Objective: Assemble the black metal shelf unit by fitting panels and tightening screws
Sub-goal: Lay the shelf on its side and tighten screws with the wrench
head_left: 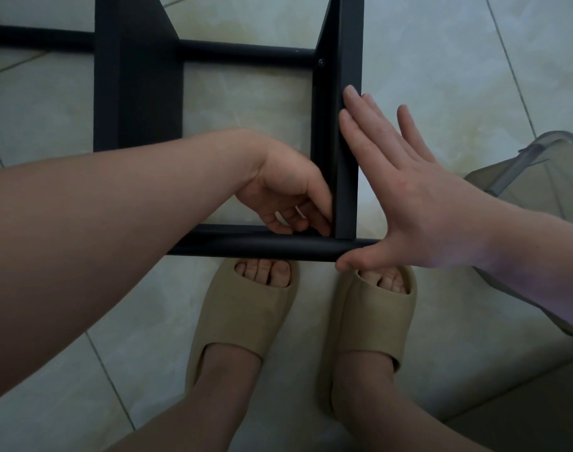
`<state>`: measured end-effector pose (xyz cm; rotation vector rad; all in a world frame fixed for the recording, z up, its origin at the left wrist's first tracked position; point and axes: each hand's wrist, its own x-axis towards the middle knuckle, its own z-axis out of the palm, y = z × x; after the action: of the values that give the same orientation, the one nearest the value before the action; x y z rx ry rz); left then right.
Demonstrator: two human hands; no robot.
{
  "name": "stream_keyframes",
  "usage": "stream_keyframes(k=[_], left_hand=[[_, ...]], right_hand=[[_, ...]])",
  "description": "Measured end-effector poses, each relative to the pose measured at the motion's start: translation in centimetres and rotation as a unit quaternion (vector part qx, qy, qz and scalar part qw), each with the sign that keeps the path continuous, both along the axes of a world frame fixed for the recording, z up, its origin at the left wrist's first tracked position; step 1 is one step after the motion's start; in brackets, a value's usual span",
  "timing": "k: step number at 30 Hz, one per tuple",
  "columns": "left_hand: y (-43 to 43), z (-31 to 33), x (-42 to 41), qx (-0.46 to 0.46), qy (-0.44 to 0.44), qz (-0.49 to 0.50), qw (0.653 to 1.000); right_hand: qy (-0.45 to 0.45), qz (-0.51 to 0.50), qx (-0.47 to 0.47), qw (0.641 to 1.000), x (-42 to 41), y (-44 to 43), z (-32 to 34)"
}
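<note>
Two hands at upright panel (348, 125) | right hand (409, 190) flat, fingers straight, pressing its outer face | left hand (288, 194) curled inside its base, grasp unclear

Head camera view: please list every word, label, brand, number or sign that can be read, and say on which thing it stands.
None: no text can be read in this view.
The black shelf frame, its upright panel, the beige slippers and the translucent plastic bin show no lettering, label or number.
The screw head is too small and dark to show any mark.
</note>
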<state>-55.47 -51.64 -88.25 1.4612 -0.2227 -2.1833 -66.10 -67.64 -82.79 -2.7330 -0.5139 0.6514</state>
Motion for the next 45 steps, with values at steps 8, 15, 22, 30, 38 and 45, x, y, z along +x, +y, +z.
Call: stream_keyframes(k=[8, 15, 22, 30, 38, 45], left_hand=[[-0.41, -0.32, -0.32, -0.005, -0.008, 0.022, 1.0], [-0.14, -0.14, 0.0, -0.019, -0.014, 0.012, 1.0], [-0.14, -0.24, -0.35, -0.003, -0.009, 0.003, 1.0], [-0.34, -0.38, -0.38, -0.009, -0.011, 0.023, 1.0], [-0.17, -0.2, -0.18, -0.017, -0.009, 0.024, 1.0], [-0.21, -0.14, -0.19, -0.005, -0.02, 0.007, 1.0]], right_hand=[[-0.002, 0.0, 0.003, 1.0, -0.05, -0.02, -0.07], [-0.001, 0.001, 0.004, 1.0, 0.0, -0.05, -0.07], [0.003, 0.002, 0.0, 1.0, 0.01, -0.06, 0.03], [0.003, 0.002, 0.003, 1.0, 0.02, -0.02, 0.09], [0.002, 0.003, 0.001, 1.0, -0.01, -0.06, -0.01], [0.0, 0.002, 0.003, 1.0, 0.02, -0.02, 0.0]])
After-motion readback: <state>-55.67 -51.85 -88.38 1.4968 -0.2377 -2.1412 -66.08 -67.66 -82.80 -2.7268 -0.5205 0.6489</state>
